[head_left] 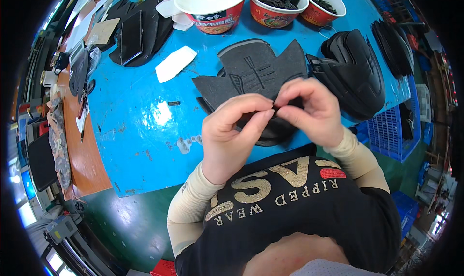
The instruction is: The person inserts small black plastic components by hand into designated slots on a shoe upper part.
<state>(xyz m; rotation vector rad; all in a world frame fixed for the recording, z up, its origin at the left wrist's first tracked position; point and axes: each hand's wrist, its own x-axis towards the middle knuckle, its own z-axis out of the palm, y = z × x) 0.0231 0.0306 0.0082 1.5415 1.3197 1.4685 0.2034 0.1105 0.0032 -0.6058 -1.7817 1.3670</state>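
Observation:
Both my hands are raised over the blue table, fingertips close together in a pinch. My left hand (pixel 229 126) and my right hand (pixel 314 111) meet at a tiny black piece (pixel 275 107), mostly covered by the fingers; its exact kind is too small to tell. Just beyond and partly under the hands lies a stack of black moulded panels (pixel 261 63), with pointed corners and grooves on the top one. Other curved dark pieces beneath the hands are largely hidden.
Paper tubs stand at the far side: a large tub (pixel 215 19) and two smaller ones, a middle tub (pixel 273 17) and a right tub (pixel 321 19), holding black scraps. Black panel stacks (pixel 360 77) sit right. A phone (pixel 131 36), white pad (pixel 176 64) and blue crate (pixel 394 131) flank the work.

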